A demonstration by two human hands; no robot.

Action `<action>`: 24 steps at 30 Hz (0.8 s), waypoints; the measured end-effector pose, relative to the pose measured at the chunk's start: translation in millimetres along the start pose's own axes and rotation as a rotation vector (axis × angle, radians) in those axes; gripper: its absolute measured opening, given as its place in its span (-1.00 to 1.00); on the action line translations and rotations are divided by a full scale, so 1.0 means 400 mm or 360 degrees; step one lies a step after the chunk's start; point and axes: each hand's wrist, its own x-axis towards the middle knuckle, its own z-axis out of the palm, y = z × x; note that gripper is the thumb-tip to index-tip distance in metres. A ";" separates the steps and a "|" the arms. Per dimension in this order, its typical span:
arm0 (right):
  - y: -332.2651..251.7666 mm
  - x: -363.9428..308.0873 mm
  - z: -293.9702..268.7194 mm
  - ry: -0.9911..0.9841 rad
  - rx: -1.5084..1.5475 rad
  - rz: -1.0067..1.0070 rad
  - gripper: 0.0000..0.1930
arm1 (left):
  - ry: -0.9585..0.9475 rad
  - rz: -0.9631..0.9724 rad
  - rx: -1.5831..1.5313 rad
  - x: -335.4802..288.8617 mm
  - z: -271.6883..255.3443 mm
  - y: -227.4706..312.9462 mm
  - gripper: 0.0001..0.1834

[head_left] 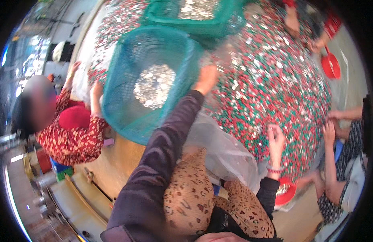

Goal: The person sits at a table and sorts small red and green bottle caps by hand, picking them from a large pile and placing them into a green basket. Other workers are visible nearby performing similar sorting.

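My left hand (pixel 206 79), at the end of a dark sleeve, reaches past the right rim of a teal mesh basket (pixel 126 103). Motion smears its fingers, so I cannot tell what they hold. A heap of small silvery pieces (pixel 154 86) lies in the basket. Over the near part of a wide pile of small red, green and silvery pieces (pixel 271 86) is my right hand (pixel 276 137), a red bracelet on its wrist. Its fingers are curled together; anything between them is too small to make out.
Behind stands a green basket (pixel 186 20) with more silvery pieces. Translucent sheeting (pixel 218 141) borders the pile near my knees. A red bowl (pixel 286 191) sits by my right arm, a red scoop (pixel 330 66) farther right. Co-workers' hands (pixel 329 127) work around the pile; another person (pixel 73 129) sits left.
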 end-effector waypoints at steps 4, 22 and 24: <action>0.002 -0.030 0.011 -0.0004 -0.0001 0.0162 -0.85 | 0.0049 0.0204 0.0237 -0.025 0.006 0.038 -0.90; -0.365 -0.084 0.095 0.0085 -0.0003 -0.0550 -0.58 | -0.1765 -0.0654 -0.3328 -0.283 -0.117 0.299 -0.62; -0.400 -0.087 0.112 0.0012 -0.0162 -0.0919 -0.51 | -0.1880 -0.0673 -0.3171 -0.299 -0.116 0.318 -0.67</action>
